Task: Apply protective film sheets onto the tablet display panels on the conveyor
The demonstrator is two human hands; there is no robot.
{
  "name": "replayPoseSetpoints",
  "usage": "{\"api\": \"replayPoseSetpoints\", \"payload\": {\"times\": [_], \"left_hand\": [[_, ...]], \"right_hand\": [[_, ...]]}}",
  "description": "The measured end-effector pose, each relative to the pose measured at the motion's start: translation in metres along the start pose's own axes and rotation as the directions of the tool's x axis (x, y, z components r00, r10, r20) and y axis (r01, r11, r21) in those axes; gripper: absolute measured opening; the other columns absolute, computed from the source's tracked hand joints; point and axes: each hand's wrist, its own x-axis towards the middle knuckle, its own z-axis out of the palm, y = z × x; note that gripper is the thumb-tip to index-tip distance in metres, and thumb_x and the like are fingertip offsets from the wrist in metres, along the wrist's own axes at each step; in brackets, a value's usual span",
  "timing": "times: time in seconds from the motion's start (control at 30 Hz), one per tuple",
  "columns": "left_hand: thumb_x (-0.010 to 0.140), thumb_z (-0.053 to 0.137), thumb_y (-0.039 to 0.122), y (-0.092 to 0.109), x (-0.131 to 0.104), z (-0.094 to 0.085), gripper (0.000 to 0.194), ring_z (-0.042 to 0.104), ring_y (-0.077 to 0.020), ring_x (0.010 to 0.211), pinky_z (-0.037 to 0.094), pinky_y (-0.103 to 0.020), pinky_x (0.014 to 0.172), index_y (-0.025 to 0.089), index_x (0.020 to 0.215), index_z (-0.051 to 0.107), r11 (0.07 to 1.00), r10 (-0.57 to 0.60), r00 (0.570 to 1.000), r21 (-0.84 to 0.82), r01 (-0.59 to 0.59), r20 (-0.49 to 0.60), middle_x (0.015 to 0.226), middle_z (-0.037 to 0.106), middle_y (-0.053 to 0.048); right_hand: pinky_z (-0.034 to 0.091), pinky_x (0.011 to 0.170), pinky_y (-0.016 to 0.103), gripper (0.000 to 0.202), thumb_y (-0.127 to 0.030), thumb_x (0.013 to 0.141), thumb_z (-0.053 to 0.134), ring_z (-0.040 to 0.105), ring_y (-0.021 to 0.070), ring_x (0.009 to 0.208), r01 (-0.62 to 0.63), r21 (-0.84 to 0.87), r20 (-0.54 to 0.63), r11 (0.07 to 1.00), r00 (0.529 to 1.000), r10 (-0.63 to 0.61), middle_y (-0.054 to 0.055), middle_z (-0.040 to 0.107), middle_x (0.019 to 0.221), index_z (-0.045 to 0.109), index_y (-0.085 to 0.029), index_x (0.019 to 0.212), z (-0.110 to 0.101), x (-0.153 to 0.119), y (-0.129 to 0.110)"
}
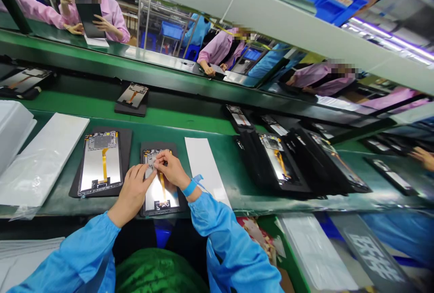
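Note:
An opened tablet (171,200) lies on a dark backing in front of me, its circuit board at the top and an orange ribbon cable running down its silver back. My left hand (133,193) rests over its left edge, fingers stretched toward the board and thumb apart. Above the board, my right hand (171,168) has thumb and forefinger pinched together. Whatever is in that pinch is too small to make out. A blue band (191,186) circles the right wrist. Just left lies a second opened tablet (113,162) on a dark cover.
White packages (47,162) lie at the left, a white sheet (206,166) at the right. Further right, opened tablets (280,159) rest on black covers. More units, including one tablet (134,96), sit on the green strip behind. People in pink sit opposite; a co-worker's hand (422,157) shows far right.

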Motion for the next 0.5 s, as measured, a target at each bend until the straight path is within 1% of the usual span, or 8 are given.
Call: {"api": "replayPoseSetpoints", "payload": {"times": [0.27, 0.5], "left_hand": [[0.092, 0.045, 0.007, 0.002, 0.007, 0.002, 0.049, 0.046, -0.0329, 0.125, 0.043, -0.051, 0.105, 0.020, 0.138, 0.058, 0.998, -0.017, 0.999, 0.054, 0.015, 0.030, 0.134, 0.055, -0.018], [0.092, 0.043, 0.006, 0.009, 0.013, -0.001, 0.049, 0.047, -0.0324, 0.122, 0.040, -0.050, 0.104, 0.016, 0.138, 0.056, 0.991, -0.050, 0.994, 0.127, 0.038, 0.096, 0.133, 0.057, -0.017]], "right_hand": [[0.052, 0.078, 0.031, 0.017, -0.019, 0.080, 0.065, 0.064, 0.0156, 0.077, 0.003, -0.030, -0.021, 1.000, 1.000, -0.004, -0.003, 0.066, 0.081, 0.056, -0.023, 0.094, 0.001, 0.001, 0.000], [0.052, 0.080, 0.031, 0.016, -0.017, 0.083, 0.064, 0.064, 0.0157, 0.080, 0.037, -0.121, -0.027, 0.992, 0.999, -0.041, -0.003, 0.065, 0.082, 0.056, -0.023, 0.096, 0.004, -0.002, -0.002]]}}
